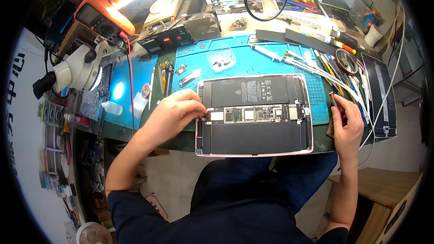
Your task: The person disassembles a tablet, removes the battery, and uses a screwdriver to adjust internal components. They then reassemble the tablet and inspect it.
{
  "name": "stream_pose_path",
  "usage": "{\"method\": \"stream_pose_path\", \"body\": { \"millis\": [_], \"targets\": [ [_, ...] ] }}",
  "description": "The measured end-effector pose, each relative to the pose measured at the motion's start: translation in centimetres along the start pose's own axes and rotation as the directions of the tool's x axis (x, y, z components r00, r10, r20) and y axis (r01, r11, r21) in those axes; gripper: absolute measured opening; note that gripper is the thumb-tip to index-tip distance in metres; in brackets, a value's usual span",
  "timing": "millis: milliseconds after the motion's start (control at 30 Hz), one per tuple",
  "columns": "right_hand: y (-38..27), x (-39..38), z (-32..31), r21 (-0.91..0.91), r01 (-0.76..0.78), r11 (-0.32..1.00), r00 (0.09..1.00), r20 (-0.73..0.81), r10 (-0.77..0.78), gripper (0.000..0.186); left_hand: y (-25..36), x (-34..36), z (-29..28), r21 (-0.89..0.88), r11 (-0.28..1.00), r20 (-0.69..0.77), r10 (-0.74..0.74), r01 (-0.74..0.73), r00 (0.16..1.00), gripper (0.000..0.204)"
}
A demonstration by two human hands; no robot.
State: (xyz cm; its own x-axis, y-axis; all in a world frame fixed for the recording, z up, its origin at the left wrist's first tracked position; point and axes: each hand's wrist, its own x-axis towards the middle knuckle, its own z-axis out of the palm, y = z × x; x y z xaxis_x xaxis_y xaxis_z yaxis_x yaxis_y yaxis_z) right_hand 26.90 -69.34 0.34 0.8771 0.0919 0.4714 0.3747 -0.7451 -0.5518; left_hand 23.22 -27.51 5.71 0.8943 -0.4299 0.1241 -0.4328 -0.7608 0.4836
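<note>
An opened tablet lies at the near edge of the bench, with black battery cells above and below a long circuit board. At the tablet's left edge, my left hand has its thumb and fingertips pressed together by the board's end; what they pinch is hidden. To the right of the tablet and apart from it, my right hand is closed around a slim dark tool with a reddish tip. Most of that tool is covered by my fingers, so its kind is unclear.
On the blue mat stand a clear dish of small parts and a syringe. Pens and tools crowd the right, beside another tablet panel. A microscope and an orange multimeter occupy the left.
</note>
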Motion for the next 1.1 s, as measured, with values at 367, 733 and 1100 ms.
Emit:
{"method": "stream_pose_path", "body": {
  "millis": [367, 733, 1100],
  "targets": [
    [-0.2, 0.0, 0.0, 0.002, -0.003, 1.0, 1.0, 0.016, 0.003, 0.025, -1.1, 0.4, -0.9, -0.081, 0.997, 0.054, 0.017, -0.013, 0.998, 0.012],
    [-0.1, 0.0, 0.0, -0.014, 0.0, 1.0, 1.0, 0.012, 0.0, 0.025, -1.7, 1.8, -1.7, -0.065, 0.995, 0.195, 0.087, -0.076, 0.977, 0.009],
    [0.0, 0.0, 0.0, -0.008, 0.0, 1.0, 1.0, 0.019, 0.0, 0.024, -1.8, 1.6, -1.6, -0.086, 0.994, 0.152, 0.079, -0.066, 0.985, 0.009]
  ]
}}
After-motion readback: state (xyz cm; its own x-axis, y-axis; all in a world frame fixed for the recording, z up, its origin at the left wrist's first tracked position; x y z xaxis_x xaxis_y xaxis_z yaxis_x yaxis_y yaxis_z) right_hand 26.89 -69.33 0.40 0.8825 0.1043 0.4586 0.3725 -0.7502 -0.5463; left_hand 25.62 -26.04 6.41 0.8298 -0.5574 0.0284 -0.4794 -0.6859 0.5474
